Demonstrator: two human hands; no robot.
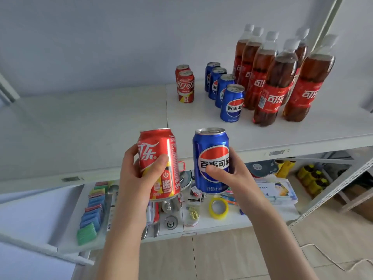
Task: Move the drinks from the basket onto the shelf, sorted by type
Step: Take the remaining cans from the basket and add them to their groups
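**Red can point(159, 158) and blue can point(211, 154) held in front of the shelf point(101, 128)**

My left hand point(137, 178) grips the red can, thumb across the label and fingers curled round its far side. The can leans a little, its top tipped to the left. Just beside it, my right hand point(232, 174) grips the blue can, which stands upright, thumb pressed on the round logo. Neither can rests on anything, and both sit in the air at the white shelf's front edge, apart from each other.

On the shelf top, the left part is bare board. Further right stand two red cans point(185, 85), one behind the other. Near them, a row of four blue cans point(224, 91) runs from the back wall towards me. Touching that row on its right is a cluster of cola bottles point(272, 77) with red labels and white caps, all upright.

Below, the lower shelf point(232, 225) carries stacked coloured pads point(92, 209) on the left, small metal items I cannot make out in the middle, and a yellow tape roll point(218, 207) under my right wrist.
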